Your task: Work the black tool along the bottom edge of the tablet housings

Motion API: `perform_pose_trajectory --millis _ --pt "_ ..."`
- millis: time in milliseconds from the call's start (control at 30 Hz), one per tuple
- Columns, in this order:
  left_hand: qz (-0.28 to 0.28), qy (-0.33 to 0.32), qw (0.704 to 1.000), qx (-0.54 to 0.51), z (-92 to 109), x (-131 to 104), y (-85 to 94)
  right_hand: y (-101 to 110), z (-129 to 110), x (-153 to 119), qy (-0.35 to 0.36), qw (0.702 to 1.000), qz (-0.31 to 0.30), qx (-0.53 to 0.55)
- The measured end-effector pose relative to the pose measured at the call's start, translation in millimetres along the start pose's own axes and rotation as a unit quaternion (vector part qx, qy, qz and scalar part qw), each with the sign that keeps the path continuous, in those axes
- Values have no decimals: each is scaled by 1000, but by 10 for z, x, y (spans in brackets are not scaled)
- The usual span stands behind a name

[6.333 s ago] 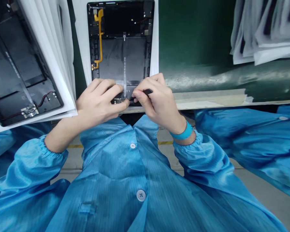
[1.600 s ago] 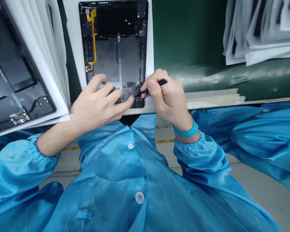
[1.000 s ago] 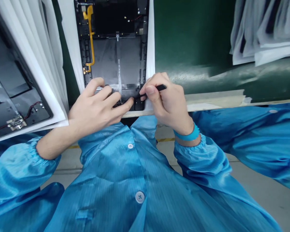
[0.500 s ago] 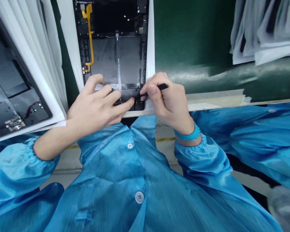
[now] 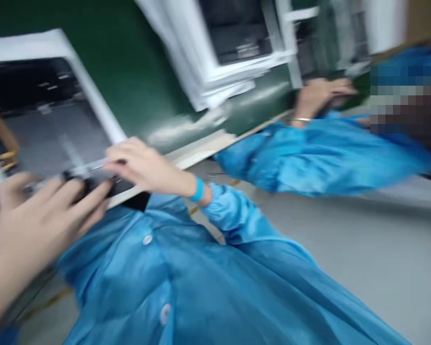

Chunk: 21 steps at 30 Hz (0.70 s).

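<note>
On the green benchtop (image 5: 104,28), the tablet (image 5: 50,132) extends lengthwise beyond the spread left hand (image 5: 46,215); the right hand (image 5: 140,164) pinches a blurred dark tool (image 5: 121,162) by the tablet's edge.

Your left hand (image 5: 46,211) is covering the tablet's near edge, and your right hand (image 5: 140,163) is crowding the near right corner of the tablet (image 5: 57,129). Past them, a lane of green table (image 5: 129,86) is running rightward until the stack of white sheets (image 5: 179,48) is blocking it; another person's hand (image 5: 314,98) is sitting beyond.
</note>
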State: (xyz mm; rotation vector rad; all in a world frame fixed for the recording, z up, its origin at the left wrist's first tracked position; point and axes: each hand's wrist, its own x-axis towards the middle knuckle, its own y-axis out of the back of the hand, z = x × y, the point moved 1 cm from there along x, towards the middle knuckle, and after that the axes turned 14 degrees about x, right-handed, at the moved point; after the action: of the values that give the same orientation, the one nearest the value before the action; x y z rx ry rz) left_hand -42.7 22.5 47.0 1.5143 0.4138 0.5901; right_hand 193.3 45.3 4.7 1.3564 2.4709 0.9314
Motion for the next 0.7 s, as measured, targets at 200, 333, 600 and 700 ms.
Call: perform_pose_trajectory --millis 200,333,600,700 --pt "29 -61 980 186 137 475 -101 333 292 -424 9 977 142 161" --pt "7 -50 979 196 134 381 -117 291 216 -398 1 970 144 198" --pt "4 -45 982 183 139 400 -104 286 233 -363 18 974 143 173" --pt "12 -59 973 223 151 419 -70 283 235 -359 28 976 141 163"
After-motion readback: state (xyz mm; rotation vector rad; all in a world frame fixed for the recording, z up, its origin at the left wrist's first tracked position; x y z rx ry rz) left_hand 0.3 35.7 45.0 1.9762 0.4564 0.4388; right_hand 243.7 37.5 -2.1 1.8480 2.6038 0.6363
